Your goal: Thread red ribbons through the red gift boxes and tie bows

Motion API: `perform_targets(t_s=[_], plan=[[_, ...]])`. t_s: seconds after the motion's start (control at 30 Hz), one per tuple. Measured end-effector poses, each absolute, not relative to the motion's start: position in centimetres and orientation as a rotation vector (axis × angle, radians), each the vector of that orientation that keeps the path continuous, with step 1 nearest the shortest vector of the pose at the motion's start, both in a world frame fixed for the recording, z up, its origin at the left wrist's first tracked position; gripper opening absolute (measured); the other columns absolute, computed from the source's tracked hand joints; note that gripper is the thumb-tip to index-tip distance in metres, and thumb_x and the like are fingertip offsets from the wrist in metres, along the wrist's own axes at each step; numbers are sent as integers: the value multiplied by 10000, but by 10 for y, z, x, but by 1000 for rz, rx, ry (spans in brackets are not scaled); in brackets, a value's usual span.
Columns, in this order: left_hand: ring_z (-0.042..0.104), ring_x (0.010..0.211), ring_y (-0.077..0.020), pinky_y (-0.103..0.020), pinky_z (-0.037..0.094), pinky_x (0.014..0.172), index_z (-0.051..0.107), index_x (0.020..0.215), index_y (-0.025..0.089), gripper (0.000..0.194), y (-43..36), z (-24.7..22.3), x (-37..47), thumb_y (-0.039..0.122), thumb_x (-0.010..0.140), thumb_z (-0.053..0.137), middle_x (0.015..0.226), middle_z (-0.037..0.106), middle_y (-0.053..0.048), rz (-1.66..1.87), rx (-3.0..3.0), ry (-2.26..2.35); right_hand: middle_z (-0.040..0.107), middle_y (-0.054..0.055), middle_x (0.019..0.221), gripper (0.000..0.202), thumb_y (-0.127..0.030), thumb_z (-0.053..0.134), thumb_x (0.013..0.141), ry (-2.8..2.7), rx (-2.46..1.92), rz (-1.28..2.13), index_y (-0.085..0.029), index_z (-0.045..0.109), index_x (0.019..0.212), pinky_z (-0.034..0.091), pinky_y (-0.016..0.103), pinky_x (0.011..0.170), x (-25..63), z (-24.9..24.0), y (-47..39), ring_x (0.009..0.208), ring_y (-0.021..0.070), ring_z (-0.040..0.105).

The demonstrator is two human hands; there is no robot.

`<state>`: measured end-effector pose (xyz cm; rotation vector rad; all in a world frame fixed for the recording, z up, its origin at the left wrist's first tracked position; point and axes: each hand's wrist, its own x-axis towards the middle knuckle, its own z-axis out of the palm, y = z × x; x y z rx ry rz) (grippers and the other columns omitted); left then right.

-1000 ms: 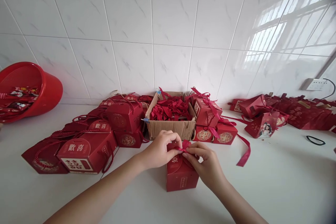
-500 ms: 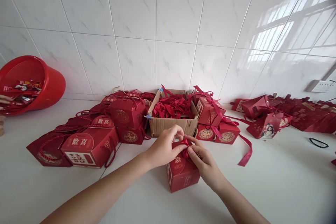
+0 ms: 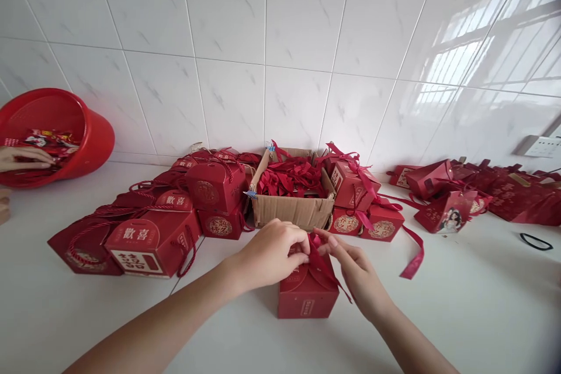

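A small red gift box (image 3: 304, 301) stands on the white counter in front of me, now with one printed side facing me. A red satin ribbon (image 3: 319, 262) runs over its top, one tail hanging past the right edge. My left hand (image 3: 280, 254) is closed in a pinch on the ribbon at the top of the box. Beside it, my right hand (image 3: 357, 269) has its thumb and forefinger stretched toward the ribbon, apart from each other. Whether its fingertips touch the ribbon is hard to see.
Behind the box is a cardboard carton (image 3: 291, 210) of red ribbons. Finished-looking red boxes (image 3: 144, 245) are stacked left, others (image 3: 381, 225) right. Another person's hand (image 3: 26, 158) reaches into a red basin (image 3: 99, 140) of wrapped sweets. Flattened red boxes (image 3: 447, 213) and a black band (image 3: 535, 241) lie right.
The box has turned so its side faces me. My right hand has let go of the ribbon and opened its fingers; a ribbon tail now hangs at the right. The other person's hand reaches further into the basin.
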<state>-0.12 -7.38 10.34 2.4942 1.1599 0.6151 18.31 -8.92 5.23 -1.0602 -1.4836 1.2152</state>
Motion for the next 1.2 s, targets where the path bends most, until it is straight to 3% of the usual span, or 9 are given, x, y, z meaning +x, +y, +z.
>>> perform_targets(t_s=[0.1, 0.2, 0.33, 0.47, 0.67, 0.87, 1.03, 1.2], plan=[[584, 761, -156, -284, 407, 799, 641, 740, 200, 100, -72, 106, -7, 110, 780, 623, 782, 664, 19, 600, 2514, 1116, 605, 89, 1214, 445, -550, 455, 903, -1531, -1092, 1114, -180, 661, 767, 340, 396, 1021, 191, 52, -85, 1168, 265, 507], [589, 779, -158, -270, 422, 762, 637, 754, 204, 117, -74, 111, -9, 104, 784, 585, 821, 674, 17, 572, 2517, 1088, 653, 71, 1011, 276, -446, 509, 889, -1734, -1133, 923, -192, 614, 906, 449, 339, 799, 199, 52, -83, 901, 210, 590], [596, 727, -145, -246, 423, 676, 647, 790, 212, 131, -80, 117, -9, 113, 786, 562, 810, 671, 14, 550, 2452, 1151, 610, 3, 752, 190, -358, 541, 870, -1948, -1191, 601, -214, 553, 993, 435, 279, 642, 210, 65, -91, 665, 151, 530], [588, 720, -133, -227, 415, 651, 643, 779, 219, 143, -82, 120, -9, 98, 781, 568, 795, 658, 27, 509, 2460, 1138, 531, -45, 563, 247, -452, 524, 890, -2183, -1296, 730, -242, 539, 1019, 372, 250, 496, 220, 93, -100, 503, 134, 467], [590, 784, -154, -253, 418, 709, 643, 761, 219, 153, -81, 121, -9, 81, 782, 582, 799, 681, 34, 480, 2520, 1088, 655, 38, 944, 244, -421, 502, 908, -2456, -1178, 711, -269, 586, 1081, 472, 277, 645, 219, 121, -74, 803, 189, 624], [603, 736, -147, -249, 418, 687, 658, 731, 212, 175, -84, 122, -8, 54, 754, 588, 746, 680, 37, 471, 2511, 1122, 644, -11, 825, 44, -237, 562, 854, -2401, -964, 1028, -220, 551, 892, 450, 212, 584, 199, 119, -57, 703, 130, 582], [598, 715, -131, -224, 408, 640, 649, 750, 216, 160, -84, 121, -8, 65, 748, 595, 749, 660, 38, 460, 2456, 1176, 625, -13, 806, 112, -138, 541, 831, -2362, -873, 1189, -218, 553, 909, 464, 217, 597, 200, 111, -54, 691, 128, 568], [590, 701, -129, -217, 387, 601, 603, 744, 222, 117, -81, 123, -11, 107, 761, 594, 741, 650, 50, 454, 2358, 1244, 646, 3, 940, 305, -77, 480, 871, -2502, -658, 1032, -265, 675, 1010, 487, 234, 708, 203, 116, -53, 802, 133, 600]])
